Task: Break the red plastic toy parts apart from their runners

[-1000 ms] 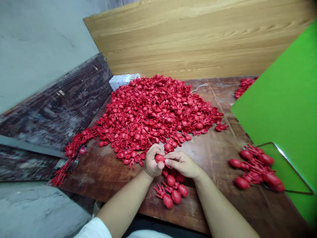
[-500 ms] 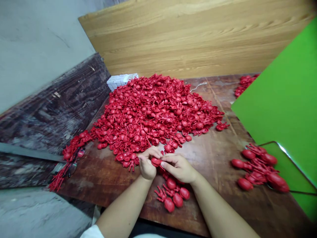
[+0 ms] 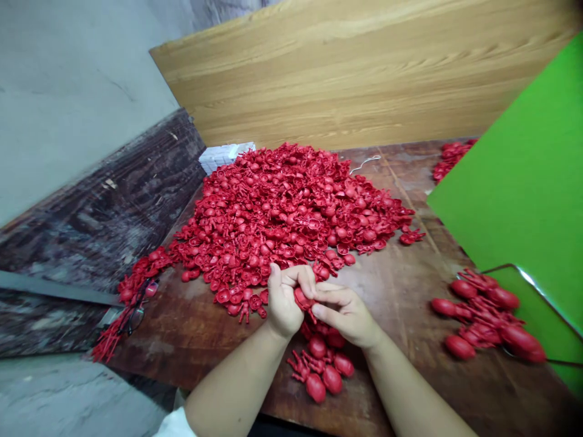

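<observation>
Both hands meet over the near part of the table around one small red plastic figure piece [image 3: 303, 300], with a rounded head and thin limbs. My left hand [image 3: 288, 300] has its fingers curled over the piece, thumb raised to the side. From the right, my right hand [image 3: 344, 311] pinches the piece between thumb and fingers. Fingers partly cover it. Just below the hands lies a small group of red figures [image 3: 325, 370] with round heads. A big heap of red plastic pieces [image 3: 291, 212], many of them hollow halves, spreads beyond the hands.
More red figures [image 3: 489, 315] lie at the right beside a bent metal rod [image 3: 542, 297] and a green panel [image 3: 514, 182]. A white stack [image 3: 223, 158] stands behind the heap. Thin red sticks [image 3: 112, 331] and glasses [image 3: 135, 317] lie at the table's left edge. A wooden board [image 3: 364, 73] closes the back.
Both hands have shifted slightly right with the red piece. My left hand has turned, its fingers now bent further over the piece. The whole view has dropped a little.
</observation>
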Available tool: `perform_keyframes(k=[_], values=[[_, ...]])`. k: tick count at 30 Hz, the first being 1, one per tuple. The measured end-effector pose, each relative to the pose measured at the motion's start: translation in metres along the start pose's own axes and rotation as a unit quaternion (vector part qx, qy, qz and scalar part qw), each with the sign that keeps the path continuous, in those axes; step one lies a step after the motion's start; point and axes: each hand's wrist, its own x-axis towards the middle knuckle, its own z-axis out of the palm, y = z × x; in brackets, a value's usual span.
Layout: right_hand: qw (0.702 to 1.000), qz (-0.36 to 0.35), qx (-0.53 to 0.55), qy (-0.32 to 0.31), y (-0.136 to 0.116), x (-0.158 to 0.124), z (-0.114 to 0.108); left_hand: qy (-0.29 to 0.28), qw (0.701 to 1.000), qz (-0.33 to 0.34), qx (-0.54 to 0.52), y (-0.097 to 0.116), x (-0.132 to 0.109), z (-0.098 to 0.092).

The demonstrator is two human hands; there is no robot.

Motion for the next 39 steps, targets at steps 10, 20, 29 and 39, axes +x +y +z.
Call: perform_keyframes(k=[10, 20, 29, 39], values=[[0.978, -0.079, -0.101, 0.165, -0.060, 0.007, -0.003, -0.036, 0.993, 0.108, -0.038, 0.053, 0.012, 0.045], [0.960, -0.137, -0.241, 0.023, -0.130, 0.045, -0.007, -0.011, 0.980, 0.192, -0.059, 0.097, 0.014, 0.047], [0.970, -0.092, -0.213, 0.077, -0.118, 0.066, 0.004, 0.041, 0.966, 0.254, -0.035, 0.085, 0.032, 0.030], [0.939, -0.069, -0.227, 0.249, -0.102, 0.071, 0.000, 0.055, 0.924, 0.274, 0.260, 0.073, 0.039, 0.006]])
